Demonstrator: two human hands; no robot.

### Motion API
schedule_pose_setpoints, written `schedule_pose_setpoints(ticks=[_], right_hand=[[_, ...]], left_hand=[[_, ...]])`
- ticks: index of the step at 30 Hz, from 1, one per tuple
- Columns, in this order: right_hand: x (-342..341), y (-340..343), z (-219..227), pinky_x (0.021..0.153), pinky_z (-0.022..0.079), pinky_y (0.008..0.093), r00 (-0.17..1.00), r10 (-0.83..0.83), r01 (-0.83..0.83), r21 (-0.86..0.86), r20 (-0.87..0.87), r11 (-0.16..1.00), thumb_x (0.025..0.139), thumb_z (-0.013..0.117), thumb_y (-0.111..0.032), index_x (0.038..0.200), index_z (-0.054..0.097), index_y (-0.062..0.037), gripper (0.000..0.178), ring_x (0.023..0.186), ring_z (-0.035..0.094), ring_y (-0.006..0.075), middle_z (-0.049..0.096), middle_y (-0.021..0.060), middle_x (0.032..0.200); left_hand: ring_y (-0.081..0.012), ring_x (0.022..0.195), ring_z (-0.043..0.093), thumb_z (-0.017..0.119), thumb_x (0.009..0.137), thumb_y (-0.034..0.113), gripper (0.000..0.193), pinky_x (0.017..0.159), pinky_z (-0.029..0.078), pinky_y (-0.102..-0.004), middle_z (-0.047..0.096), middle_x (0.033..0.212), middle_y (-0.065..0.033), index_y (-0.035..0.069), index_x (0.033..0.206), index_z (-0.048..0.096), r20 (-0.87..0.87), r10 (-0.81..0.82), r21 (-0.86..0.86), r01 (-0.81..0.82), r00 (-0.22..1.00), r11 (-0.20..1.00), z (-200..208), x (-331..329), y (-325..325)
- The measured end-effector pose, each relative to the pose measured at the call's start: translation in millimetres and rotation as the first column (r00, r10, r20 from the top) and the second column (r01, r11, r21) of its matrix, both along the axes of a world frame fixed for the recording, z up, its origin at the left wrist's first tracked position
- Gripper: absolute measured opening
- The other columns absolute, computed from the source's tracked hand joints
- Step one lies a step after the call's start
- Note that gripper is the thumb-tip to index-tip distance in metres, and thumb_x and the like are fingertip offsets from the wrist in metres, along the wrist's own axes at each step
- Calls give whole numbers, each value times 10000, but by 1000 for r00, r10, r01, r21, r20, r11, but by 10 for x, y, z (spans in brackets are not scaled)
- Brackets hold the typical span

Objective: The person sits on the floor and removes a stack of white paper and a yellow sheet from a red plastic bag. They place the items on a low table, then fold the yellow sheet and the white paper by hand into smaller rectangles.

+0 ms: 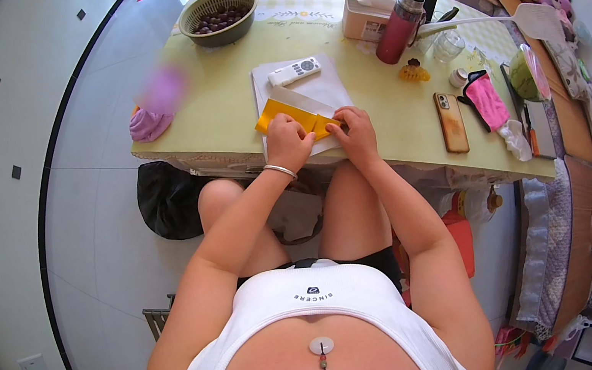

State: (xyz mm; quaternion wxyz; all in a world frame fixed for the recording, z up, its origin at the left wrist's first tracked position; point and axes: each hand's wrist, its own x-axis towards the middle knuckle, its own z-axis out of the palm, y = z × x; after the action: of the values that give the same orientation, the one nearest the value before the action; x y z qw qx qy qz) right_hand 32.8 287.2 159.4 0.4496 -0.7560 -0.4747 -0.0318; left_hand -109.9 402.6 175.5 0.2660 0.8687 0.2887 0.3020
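A strip of yellow paper (273, 109) with a white underside lies folded over sheets of white paper (265, 80) at the table's near edge. My left hand (289, 142) is closed on the yellow paper near its middle, the fingers curled and pressed on it. At the strip's right end, my right hand (356, 131) pinches the paper between thumb and fingers. The fingers partly hide the folds between the two hands. Just beyond the strip, a white remote control (294, 70) rests on the white sheets.
Far left on the table (206, 106) stands a green basket (219, 19) of dark round fruit. A purple cloth (150, 124) lies at the left edge. To the right are a red thermos (401, 27), a tissue box (367, 15), a yellow hair claw (414, 72), a phone (451, 122) and a pink cloth (484, 99).
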Motion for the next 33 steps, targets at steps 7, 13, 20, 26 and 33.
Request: schedule_pose_setpoints(ticks=[7, 13, 20, 26, 33], right_hand=[[-32, -35, 3, 919, 438, 407, 992, -32, 39, -51, 120, 998, 773, 715, -164, 1077, 605, -49, 343, 1070, 544, 303, 611, 99, 1150], [-202, -51, 67, 1120, 273, 453, 863, 150, -65, -188, 482, 980, 818, 672, -228, 1279, 540, -37, 516, 1338, 405, 300, 471, 127, 1418], [-283, -157, 4, 1180, 148, 459, 840, 335, -142, -424, 427, 895, 885, 561, -477, 1432, 369, 9, 757, 1429, 269, 325, 344, 191, 1505], [-275, -154, 24, 1179, 145, 457, 847, 343, -144, -446, 406, 884, 871, 574, -507, 1444, 353, 3, 799, 1440, 245, 315, 319, 184, 1521], [-273, -166, 74, 1164, 154, 494, 858, 383, -184, -491, 342, 852, 778, 668, -551, 1470, 372, -163, 847, 1436, 237, 353, 290, 203, 1529]], left_hand=[[-290, 861, 569, 821, 621, 180, 241, 778, 472, -397, 579, 863, -110, 38, 585, 630, -42, 12, -5, -12, 999, 1000, 21, 33, 5], [-295, 851, 568, 806, 615, 178, 223, 775, 471, -403, 582, 839, -111, 50, 560, 632, -44, 19, 24, -18, 999, 1000, 0, 58, 15], [-314, 859, 553, 757, 668, 176, 189, 803, 456, -415, 574, 838, -132, 49, 579, 648, -55, 8, -11, -9, 998, 1000, -6, 70, 31], [-306, 836, 558, 765, 660, 166, 187, 770, 459, -413, 575, 820, -125, 52, 590, 634, -46, 0, 46, 2, 999, 999, -25, 67, 35], [-315, 848, 562, 648, 662, 42, 122, 764, 451, -422, 588, 859, -121, 48, 761, 578, -3, -294, 186, 290, 956, 939, 108, -258, 355]])
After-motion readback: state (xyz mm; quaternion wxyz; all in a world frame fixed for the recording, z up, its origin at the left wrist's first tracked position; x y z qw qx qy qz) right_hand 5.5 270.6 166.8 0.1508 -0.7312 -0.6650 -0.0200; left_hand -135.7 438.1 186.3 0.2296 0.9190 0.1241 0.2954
